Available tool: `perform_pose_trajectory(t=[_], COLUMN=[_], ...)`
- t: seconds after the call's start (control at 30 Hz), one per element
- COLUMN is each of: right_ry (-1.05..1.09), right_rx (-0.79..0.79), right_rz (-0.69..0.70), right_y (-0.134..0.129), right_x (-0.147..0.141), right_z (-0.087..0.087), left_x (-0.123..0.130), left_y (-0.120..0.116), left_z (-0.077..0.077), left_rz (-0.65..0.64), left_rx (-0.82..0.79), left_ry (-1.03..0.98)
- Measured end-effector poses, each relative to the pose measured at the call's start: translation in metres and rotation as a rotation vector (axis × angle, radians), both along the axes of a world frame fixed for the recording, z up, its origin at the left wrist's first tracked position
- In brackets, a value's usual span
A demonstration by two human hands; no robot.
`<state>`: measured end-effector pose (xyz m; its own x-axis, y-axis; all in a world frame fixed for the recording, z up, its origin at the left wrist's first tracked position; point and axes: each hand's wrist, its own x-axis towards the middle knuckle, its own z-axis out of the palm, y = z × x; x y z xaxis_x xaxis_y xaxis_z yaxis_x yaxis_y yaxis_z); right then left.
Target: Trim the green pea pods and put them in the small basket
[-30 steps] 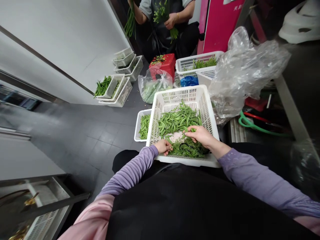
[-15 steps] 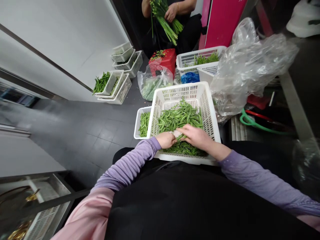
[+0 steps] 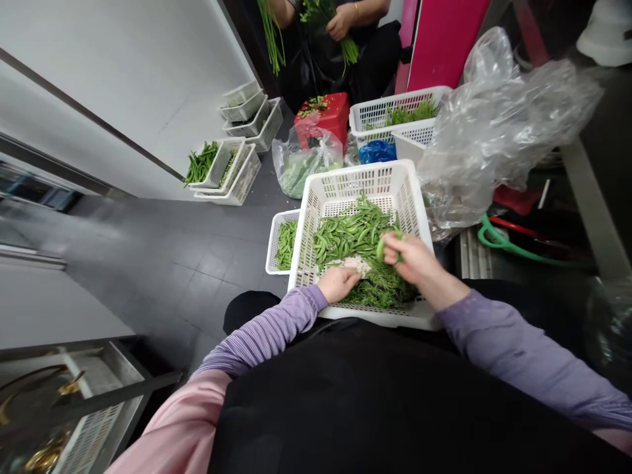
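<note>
On my lap is a white plastic basket with a heap of green pea pods in its far half. A pile of stringy green trimmings lies along its near side, and a pale patch of something I cannot make out shows between the two. My right hand is closed on a few pea pods, raised over the basket's right side. My left hand rests low beside the pale patch and trimmings, its fingers bent together; whatever they hold is hidden.
Left of the basket, a smaller white basket holds more pods. Stacked baskets stand by the wall. Ahead are a clear bag of greens, a red stool and a person's hand with long green stalks. Plastic bags crowd the right.
My hands have moved apart: the right has lifted up and rightward with pea pods, the left has shifted slightly right. The other person's hands have separated, splitting the stalks.
</note>
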<state>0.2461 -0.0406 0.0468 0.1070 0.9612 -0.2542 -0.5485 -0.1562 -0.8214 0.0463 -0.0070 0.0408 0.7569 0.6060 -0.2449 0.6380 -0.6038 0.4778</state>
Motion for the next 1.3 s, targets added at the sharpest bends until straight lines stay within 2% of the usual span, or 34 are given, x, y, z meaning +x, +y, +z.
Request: perform_pose_trajectory(t=[0.07,0.13,0.23,0.3,0.4,0.47,0.67,0.87,0.93,1.0,1.07,1.13,1.23,1.3], right_ry=[0.091,0.163,0.233,0.223,0.174,0.074,-0.524,-0.822,-0.974,-1.157,-1.317,-1.435,-1.512,-1.511], right_rx=[0.009,-0.011,-0.099,-0.158,-0.168,-0.128,-0.062,-0.066,-0.038,0.055,0.185,0.302,0.396,0.416], right_rz=[-0.215,-0.263,-0.145,-0.061,0.049,0.098,0.149,0.161,0.162,0.187,0.265,0.391,0.518,0.499], right_y=[0.007,0.012,0.012,0.011,0.008,0.007,0.001,-0.002,-0.001,0.000,0.000,-0.002,-0.005,-0.006], right_x=[0.026,0.046,0.047,0.035,0.017,0.010,-0.011,-0.015,-0.013,-0.013,-0.016,-0.022,-0.028,-0.028], right_z=[0.007,0.013,0.019,0.019,0.015,0.009,-0.005,-0.002,-0.003,-0.008,-0.014,-0.018,-0.020,-0.018], left_x=[-0.017,-0.030,-0.033,-0.027,-0.020,-0.020,-0.029,-0.023,-0.021,-0.018,-0.013,-0.005,0.008,0.011], left_y=[0.003,0.011,0.026,0.033,0.036,0.038,0.043,0.041,0.043,0.044,0.043,0.039,0.035,0.034], left_z=[-0.019,-0.035,-0.050,-0.057,-0.065,-0.067,-0.066,-0.073,-0.068,-0.055,-0.035,-0.012,0.020,0.034], left_rz=[-0.086,-0.100,-0.001,0.065,0.079,0.074,0.024,0.048,0.034,0.019,0.003,-0.020,0.004,0.101], left_rx=[-0.120,-0.215,-0.187,-0.105,-0.066,-0.057,-0.068,-0.032,-0.023,-0.009,0.003,-0.030,-0.259,-0.489], left_ry=[0.190,0.325,0.428,0.475,0.523,0.535,0.548,0.609,0.603,0.588,0.543,0.414,0.138,-0.002])
